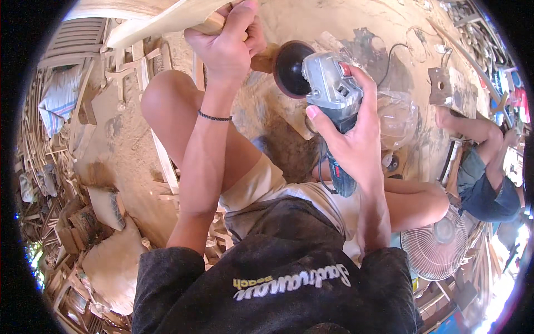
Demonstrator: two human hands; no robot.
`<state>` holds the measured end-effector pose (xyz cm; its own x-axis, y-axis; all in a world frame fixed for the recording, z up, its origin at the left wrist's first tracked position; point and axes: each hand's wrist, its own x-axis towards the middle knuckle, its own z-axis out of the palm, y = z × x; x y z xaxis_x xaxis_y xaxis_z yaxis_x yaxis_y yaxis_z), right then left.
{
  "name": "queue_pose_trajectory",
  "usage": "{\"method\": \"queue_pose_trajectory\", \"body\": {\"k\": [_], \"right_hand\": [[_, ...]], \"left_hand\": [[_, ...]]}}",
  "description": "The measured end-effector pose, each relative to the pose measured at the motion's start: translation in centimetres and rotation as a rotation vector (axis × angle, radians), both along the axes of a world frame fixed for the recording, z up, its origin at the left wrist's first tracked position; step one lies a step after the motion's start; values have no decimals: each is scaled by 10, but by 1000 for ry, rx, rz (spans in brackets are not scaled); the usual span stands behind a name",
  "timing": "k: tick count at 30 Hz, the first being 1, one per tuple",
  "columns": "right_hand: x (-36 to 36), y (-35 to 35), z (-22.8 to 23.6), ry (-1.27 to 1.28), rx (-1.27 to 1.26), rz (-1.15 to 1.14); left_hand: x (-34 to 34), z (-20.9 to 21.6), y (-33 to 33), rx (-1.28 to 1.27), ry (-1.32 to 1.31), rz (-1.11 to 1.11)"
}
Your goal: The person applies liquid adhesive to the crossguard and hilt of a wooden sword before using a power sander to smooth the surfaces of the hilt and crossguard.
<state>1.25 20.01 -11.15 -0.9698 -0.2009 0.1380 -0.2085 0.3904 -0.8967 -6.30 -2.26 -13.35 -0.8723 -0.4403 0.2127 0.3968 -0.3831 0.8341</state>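
Note:
My right hand (359,122) is wrapped round an angle grinder (332,83) with a silver head and a dark body. A round dark disc (291,69) is mounted on the grinder's front. My left hand (231,47) is closed round part of a pale wooden furniture piece (167,23) at the top of the view. Past that hand, a turned wooden end (265,59) reaches the disc's left edge. They look touching, though I cannot tell for certain. Some of the left fingers are hidden behind the wood.
Wooden chair parts and frames (119,75) crowd the left side, near a striped sack (61,100). A standing fan (439,242) is at my lower right. Another person (484,167) sits farther right. A cord (392,55) runs over the dusty floor beside a clear plastic bag (396,118).

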Motion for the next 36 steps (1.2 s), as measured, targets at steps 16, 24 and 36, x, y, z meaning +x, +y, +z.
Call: {"method": "queue_pose_trajectory", "body": {"k": [16, 24, 36], "right_hand": [[-13, 1, 12, -5, 50, 42], [-10, 1, 20, -144, 73, -55], [-3, -20, 14, 22, 242, -18]], "left_hand": [[0, 12, -1, -20, 14, -58], [-6, 18, -1, 12, 14, 98], [-12, 17, 6, 232, -43, 178]]}}
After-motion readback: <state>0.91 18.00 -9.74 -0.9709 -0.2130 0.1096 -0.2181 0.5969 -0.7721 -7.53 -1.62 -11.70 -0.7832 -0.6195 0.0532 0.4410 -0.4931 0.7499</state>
